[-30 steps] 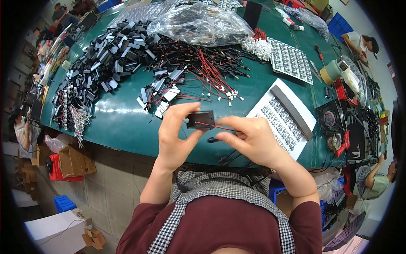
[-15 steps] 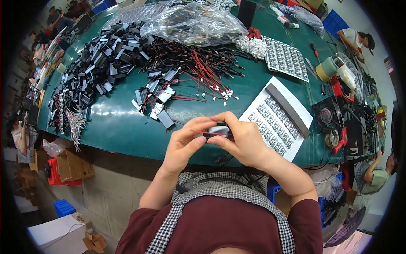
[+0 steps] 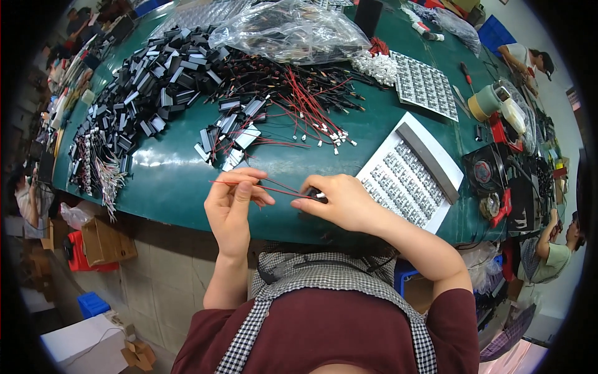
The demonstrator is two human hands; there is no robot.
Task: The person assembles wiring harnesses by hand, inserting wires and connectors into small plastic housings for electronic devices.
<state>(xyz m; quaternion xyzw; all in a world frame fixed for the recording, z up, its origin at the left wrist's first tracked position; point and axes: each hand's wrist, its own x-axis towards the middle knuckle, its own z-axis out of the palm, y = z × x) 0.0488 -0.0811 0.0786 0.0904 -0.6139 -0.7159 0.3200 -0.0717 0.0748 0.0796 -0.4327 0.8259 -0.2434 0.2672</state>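
My right hand point(image 3: 346, 201) is closed around a small black casing point(image 3: 317, 194), most of it hidden by the fingers. Thin red wires point(image 3: 278, 189) run leftward from that casing to my left hand point(image 3: 232, 202). There the thumb and fingers pinch the wires, and a short end sticks out past the fingers. Both hands are over the near edge of the green table point(image 3: 168, 206). Just beyond the left hand lie several grey-and-black casings point(image 3: 246, 137) with red wires among them.
A big heap of black casings point(image 3: 146, 87) covers the far left. Red and black wires with white connectors point(image 3: 324, 129) spread across the middle, below a clear plastic bag point(image 3: 289, 34). Right of my hands lies a white sheet of small parts point(image 3: 405, 181); a fan point(image 3: 483, 168) stands farther right.
Both hands were together around the casing. Now the left hand has moved left, holding the red wires stretched out, while the right hand keeps the casing.
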